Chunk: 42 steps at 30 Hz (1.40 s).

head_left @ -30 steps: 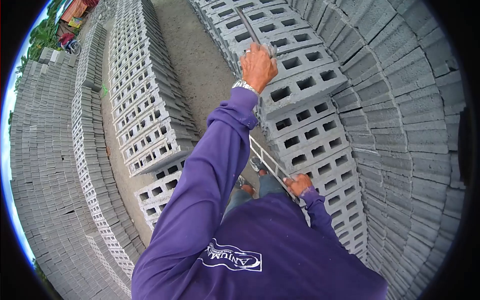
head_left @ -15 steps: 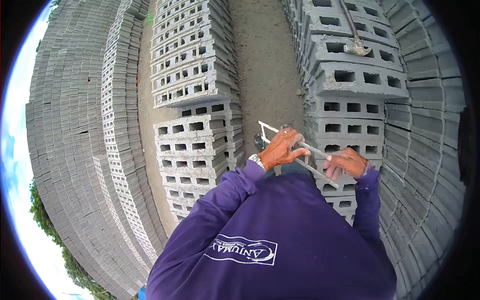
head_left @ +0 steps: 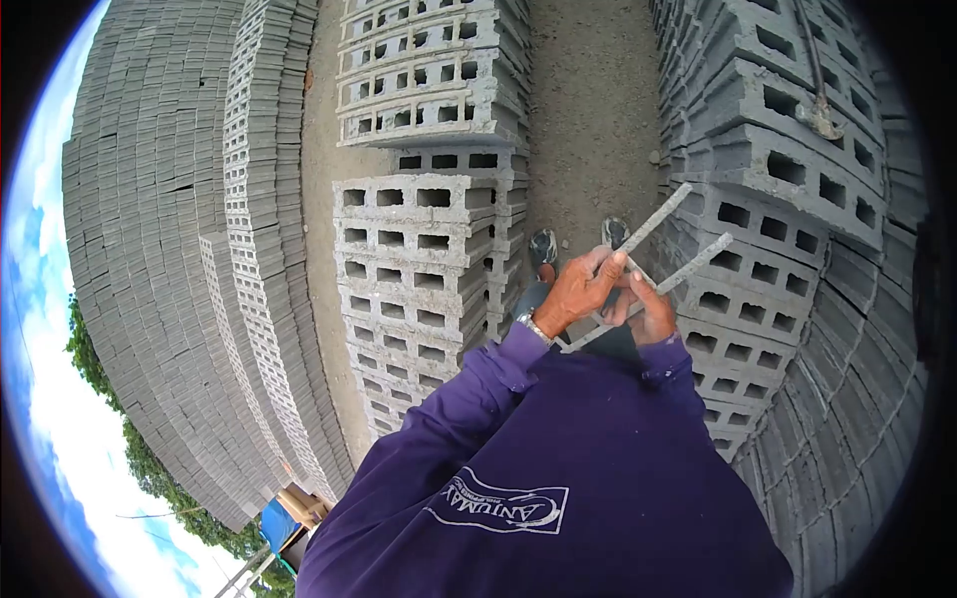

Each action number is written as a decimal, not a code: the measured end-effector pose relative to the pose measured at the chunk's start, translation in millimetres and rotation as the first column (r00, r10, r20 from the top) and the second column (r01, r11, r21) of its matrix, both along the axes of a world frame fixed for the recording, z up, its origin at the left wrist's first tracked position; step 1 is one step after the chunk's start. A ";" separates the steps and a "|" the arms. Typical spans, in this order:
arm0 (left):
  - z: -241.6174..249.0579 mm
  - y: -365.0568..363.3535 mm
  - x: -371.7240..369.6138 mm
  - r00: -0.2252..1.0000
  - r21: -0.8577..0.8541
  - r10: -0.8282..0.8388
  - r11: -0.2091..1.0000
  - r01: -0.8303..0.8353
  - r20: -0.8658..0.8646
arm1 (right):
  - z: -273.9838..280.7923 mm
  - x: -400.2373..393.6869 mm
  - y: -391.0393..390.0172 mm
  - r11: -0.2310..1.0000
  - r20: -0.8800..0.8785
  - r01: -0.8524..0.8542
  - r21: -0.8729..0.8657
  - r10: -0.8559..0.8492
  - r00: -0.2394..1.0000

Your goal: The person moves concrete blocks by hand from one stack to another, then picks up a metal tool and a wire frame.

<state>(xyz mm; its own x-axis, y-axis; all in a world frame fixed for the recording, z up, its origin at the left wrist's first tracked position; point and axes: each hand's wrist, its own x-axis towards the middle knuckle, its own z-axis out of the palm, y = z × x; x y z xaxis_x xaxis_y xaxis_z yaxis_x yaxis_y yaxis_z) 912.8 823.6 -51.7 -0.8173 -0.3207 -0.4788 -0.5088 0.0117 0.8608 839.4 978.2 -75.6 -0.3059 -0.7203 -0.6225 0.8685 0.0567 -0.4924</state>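
A narrow, pale frame (head_left: 658,220), speckled with grey, is held in front of my waist, its two parallel strips pointing away to the upper right. My left hand (head_left: 578,294), wearing a wristwatch (head_left: 533,324), is closed on it with the thumb along the near strip. Close beside it, my right hand (head_left: 650,311) grips the crosspiece with bent fingers. Part of the frame is hidden behind both hands. On the right-hand block stack lies a hammer (head_left: 821,118), head toward me, touched by neither hand.
Hollow concrete blocks (head_left: 414,224) are stacked at left, more hollow blocks (head_left: 753,254) at right. A dirt aisle (head_left: 588,110) runs between them, my shoes (head_left: 615,232) standing in it. A long wall of stacked blocks (head_left: 150,229) fills the far left.
The frame has swung round so its strips now point up and right. My right hand has come in beside my left. The view has shifted, and my shoes show more.
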 end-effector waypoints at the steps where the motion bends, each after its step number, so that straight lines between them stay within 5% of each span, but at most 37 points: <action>1: 2.0 -7.8 5.3 0.999 -0.011 0.036 0.999 -0.036 -0.027 | -0.3 10.8 -16.2 0.982 -0.001 0.183 0.041 -0.184 0.983; 2: 2.1 -17.6 10.4 0.996 -0.017 0.072 0.997 -0.073 -0.054 | -5.7 13.2 -23.2 0.979 0.007 0.196 0.045 -0.197 0.980; 4: -10.0 -55.9 29.6 0.984 -0.288 0.171 0.941 -0.177 -0.048 | -22.9 14.2 -41.0 0.964 0.011 0.066 0.256 -0.071 0.997; 5: -28.0 -82.5 46.0 0.974 -0.556 0.208 0.802 -0.220 -0.087 | -31.2 17.1 -55.6 0.949 -0.006 0.111 0.295 -0.115 0.993; 6: -36.7 -108.9 60.2 0.942 -0.584 0.336 0.764 -0.274 -0.002 | -40.2 17.3 -70.7 0.938 -0.035 0.104 0.331 -0.098 0.995; 7: -63.5 -137.1 82.8 0.951 -0.761 0.308 0.609 -0.224 -0.034 | -46.7 13.5 -85.7 0.918 -0.078 0.085 0.387 -0.059 0.995; 9: -79.0 -178.6 105.3 0.967 -0.848 0.245 0.525 -0.074 0.067 | -59.7 1.7 -111.2 0.886 -0.103 0.061 0.459 -0.015 0.995; 10: -78.1 -178.3 107.7 0.967 -0.839 0.241 0.541 -0.060 0.087 | -65.4 -3.4 -120.5 0.937 -0.106 0.090 0.337 -0.058 0.993; 12: -66.4 -178.1 102.8 0.961 -0.550 0.268 0.814 -0.187 0.069 | -60.6 -8.6 -132.0 0.968 -0.110 0.127 0.216 -0.105 0.988; 13: -56.0 -163.6 97.0 0.977 -0.457 0.177 0.883 -0.103 0.122 | -51.9 -10.3 -137.9 0.988 -0.072 0.153 0.027 -0.151 0.986; 15: -66.4 -129.3 97.9 0.991 -0.532 0.090 0.846 -0.022 0.102 | -39.7 -19.2 -146.0 0.939 0.021 0.123 -0.321 -0.122 0.992; 16: -75.0 -116.5 99.9 0.989 -0.445 0.100 0.894 -0.040 0.112 | -34.7 -19.3 -148.8 0.935 0.013 0.112 -0.336 -0.114 0.993; 18: -79.8 -107.0 98.8 0.930 0.140 0.227 0.951 -0.276 0.289 | -26.0 -19.7 -150.4 0.910 0.034 0.172 -0.376 -0.171 0.985; 20: -86.7 -89.1 99.1 0.895 0.027 0.337 0.933 -0.360 0.293 | -37.1 -19.0 -141.2 0.971 -0.157 0.068 -0.228 -0.106 0.982; 22: -102.5 -73.5 104.8 0.892 -0.132 0.371 0.928 -0.348 0.257 | -46.7 -14.2 -138.2 0.967 -0.694 -0.016 0.256 0.195 0.693; 24: -107.8 -70.5 112.7 0.889 -0.289 0.387 0.904 -0.314 0.245 | -46.7 -3.9 -131.7 0.941 -0.548 -0.124 0.315 0.287 0.785; 26: -94.1 -74.5 109.4 0.895 -0.509 0.361 0.840 -0.189 0.262 | -43.5 8.9 -129.0 0.928 0.002 -0.215 0.304 0.225 0.974; 27: -87.7 -79.2 106.8 0.884 -0.483 0.371 0.852 -0.202 0.285 | -58.2 17.3 -121.5 0.977 0.101 -0.161 0.140 0.148 0.984; 31: -91.5 -99.2 108.6 0.911 -0.561 0.348 0.809 -0.173 0.221 | -85.2 50.6 -135.4 0.985 0.466 0.174 0.021 -0.163 0.870; 33: -94.6 -110.1 112.6 0.906 -0.647 0.333 0.757 -0.092 0.262 | -94.1 51.5 -144.9 0.981 0.469 0.169 0.098 -0.196 0.861; 35: -98.6 -119.4 115.9 0.900 -0.671 0.355 0.735 -0.102 0.252 | -103.0 45.8 -150.3 0.932 0.036 0.212 0.295 -0.232 0.972; 36: -100.7 -120.9 115.9 0.902 -0.665 0.343 0.741 -0.090 0.260 | -105.6 36.7 -147.1 0.960 0.330 0.273 0.060 -0.278 0.902; 42: -110.5 -107.8 118.2 0.864 -0.625 0.372 0.776 -0.088 0.340 | -131.6 63.2 -150.4 0.874 0.107 0.256 0.414 -0.326 0.939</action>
